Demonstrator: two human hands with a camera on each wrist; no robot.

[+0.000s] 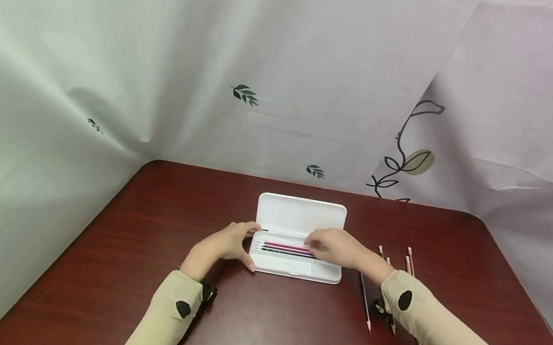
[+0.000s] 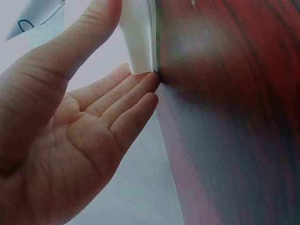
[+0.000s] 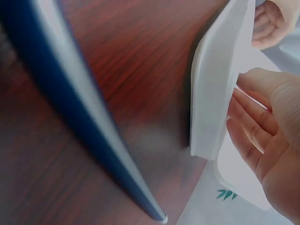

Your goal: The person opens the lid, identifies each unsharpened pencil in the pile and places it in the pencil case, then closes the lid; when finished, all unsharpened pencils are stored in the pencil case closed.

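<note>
A white pencil case (image 1: 275, 263) lies on the table with its lid (image 1: 299, 215) raised at the back. Several pink and dark pencils (image 1: 284, 250) lie side by side in its rear compartment. My left hand (image 1: 227, 241) holds the case's left end, thumb at the near corner and fingers at the far one; the left wrist view shows those fingers against the case end (image 2: 138, 44). Over the right part of the case, my right hand (image 1: 341, 248) pinches the end of a pink pencil, its fingertips partly hidden behind the case wall (image 3: 213, 98) in the right wrist view.
Right of the case, under and beside my right forearm, lie several loose pencils: a dark one (image 1: 365, 303) and a light wooden one (image 1: 411, 262) among them. A dark blue pencil (image 3: 89, 112) looms blurred in the right wrist view. Behind the table (image 1: 194, 198) hangs a patterned curtain (image 1: 286, 73).
</note>
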